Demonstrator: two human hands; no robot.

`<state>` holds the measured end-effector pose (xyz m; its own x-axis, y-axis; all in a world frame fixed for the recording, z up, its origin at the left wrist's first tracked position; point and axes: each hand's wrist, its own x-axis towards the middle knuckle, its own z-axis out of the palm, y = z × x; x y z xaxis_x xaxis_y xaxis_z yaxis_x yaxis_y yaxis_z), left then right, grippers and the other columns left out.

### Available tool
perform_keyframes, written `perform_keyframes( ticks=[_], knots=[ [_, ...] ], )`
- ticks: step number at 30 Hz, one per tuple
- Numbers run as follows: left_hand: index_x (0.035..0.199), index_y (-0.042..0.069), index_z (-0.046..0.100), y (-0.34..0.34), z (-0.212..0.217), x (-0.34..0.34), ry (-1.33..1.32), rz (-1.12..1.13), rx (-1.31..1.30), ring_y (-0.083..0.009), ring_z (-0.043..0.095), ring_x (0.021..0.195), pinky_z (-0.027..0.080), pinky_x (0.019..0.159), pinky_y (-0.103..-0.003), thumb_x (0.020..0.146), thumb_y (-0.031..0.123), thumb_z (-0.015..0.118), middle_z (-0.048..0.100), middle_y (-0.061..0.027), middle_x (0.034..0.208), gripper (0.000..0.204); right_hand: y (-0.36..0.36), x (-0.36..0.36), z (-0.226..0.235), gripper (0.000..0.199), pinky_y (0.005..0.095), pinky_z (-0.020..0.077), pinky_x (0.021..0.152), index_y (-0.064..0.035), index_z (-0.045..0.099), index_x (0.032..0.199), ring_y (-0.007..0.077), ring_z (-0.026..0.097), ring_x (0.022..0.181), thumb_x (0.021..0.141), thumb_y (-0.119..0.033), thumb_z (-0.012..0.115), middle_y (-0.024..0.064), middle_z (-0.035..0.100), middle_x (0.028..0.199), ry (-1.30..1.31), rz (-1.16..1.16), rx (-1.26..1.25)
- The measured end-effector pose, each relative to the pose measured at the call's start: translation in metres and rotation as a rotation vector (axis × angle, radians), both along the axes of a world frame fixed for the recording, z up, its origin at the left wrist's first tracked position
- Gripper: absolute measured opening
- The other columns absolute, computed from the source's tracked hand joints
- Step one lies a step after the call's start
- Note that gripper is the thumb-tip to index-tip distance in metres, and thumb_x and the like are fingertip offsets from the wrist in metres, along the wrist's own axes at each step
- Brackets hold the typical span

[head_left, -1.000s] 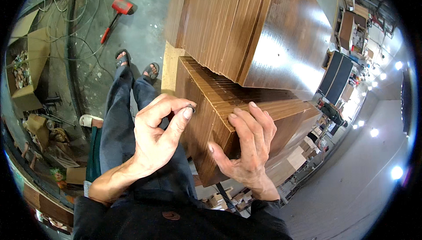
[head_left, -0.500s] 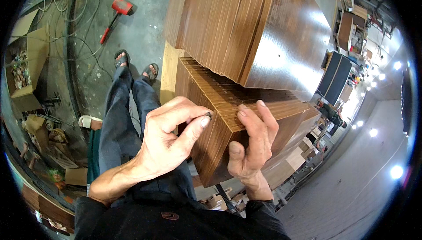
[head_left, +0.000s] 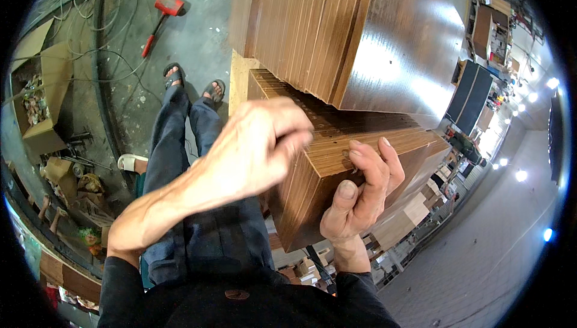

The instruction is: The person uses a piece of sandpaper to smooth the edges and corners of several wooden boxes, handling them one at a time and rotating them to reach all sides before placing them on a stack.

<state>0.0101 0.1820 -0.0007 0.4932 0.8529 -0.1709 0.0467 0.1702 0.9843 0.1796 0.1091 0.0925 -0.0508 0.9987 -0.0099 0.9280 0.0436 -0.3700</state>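
Observation:
Over the near corner of the lower stack of brown wood-grain panels, my left hand is blurred by motion. Its fingers are bent down and the thumb lies close to them. Whatever is between the fingertips is hidden. My right hand is raised beside the same stack's right corner, palm partly toward me. Two of its fingers are bent upward and the thumb stands apart from them; the other fingers and the inside of the palm are mostly hidden. A taller stack of brown panels leans over the lower one.
On the floor at the upper left lies a red mallet. Further left are cables, a dark metal frame and an open cardboard box. A white-shoed foot shows left of my legs. Shelving and benches fill the right background.
My left hand has moved up and right over the panel edge; the small dark piece between its fingertips no longer shows. My right hand has shifted slightly right. The view has shifted a little.

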Motion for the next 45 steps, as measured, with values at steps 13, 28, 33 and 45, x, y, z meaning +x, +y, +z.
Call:
perform_keyframes(
  ticks=[13,28,33,45],
  knots=[
    [0.090,-0.004,0.070,0.006,-0.024,0.000,0.060,-0.099,-0.330,-0.0195,0.067,0.075,0.051,0.066,-0.035,0.085,0.005,0.069,0.070,-0.0142,0.081,0.010,0.003,-0.003,0.001,0.029,0.0469,0.0321,0.107,0.0016,0.059,0.115,0.0384,0.049,0.123,0.102,-0.023,0.049,0.0181,0.067,0.113,-0.048,0.022,0.004],
    [0.090,-0.003,0.070,-0.050,-0.004,0.019,-0.168,0.412,-0.182,-0.0157,0.062,0.071,0.049,0.064,-0.029,0.089,0.005,0.071,0.067,-0.0098,0.081,0.008,0.007,-0.003,-0.002,0.029,0.0466,0.0323,0.106,0.0036,0.059,0.114,0.0389,0.049,0.122,0.102,-0.021,0.048,0.0185,0.067,0.112,-0.046,0.030,0.003],
    [0.092,-0.004,0.070,-0.050,-0.026,0.015,-0.085,0.364,-0.140,-0.0159,0.062,0.071,0.049,0.064,-0.028,0.088,0.007,0.073,0.066,-0.0087,0.078,0.011,0.004,-0.005,0.002,0.030,0.0464,0.0327,0.106,0.0034,0.060,0.114,0.0384,0.049,0.122,0.103,-0.022,0.048,0.0181,0.067,0.112,-0.065,0.039,-0.024],
    [0.091,-0.005,0.071,0.004,-0.037,0.000,0.002,-0.056,-0.272,-0.0169,0.067,0.078,0.053,0.069,-0.034,0.085,0.006,0.071,0.071,-0.0126,0.083,0.013,0.006,-0.004,0.001,0.031,0.0457,0.0342,0.105,0.0028,0.060,0.113,0.0371,0.049,0.122,0.104,-0.024,0.047,0.0170,0.067,0.112,-0.064,0.041,-0.019]
  ],
)
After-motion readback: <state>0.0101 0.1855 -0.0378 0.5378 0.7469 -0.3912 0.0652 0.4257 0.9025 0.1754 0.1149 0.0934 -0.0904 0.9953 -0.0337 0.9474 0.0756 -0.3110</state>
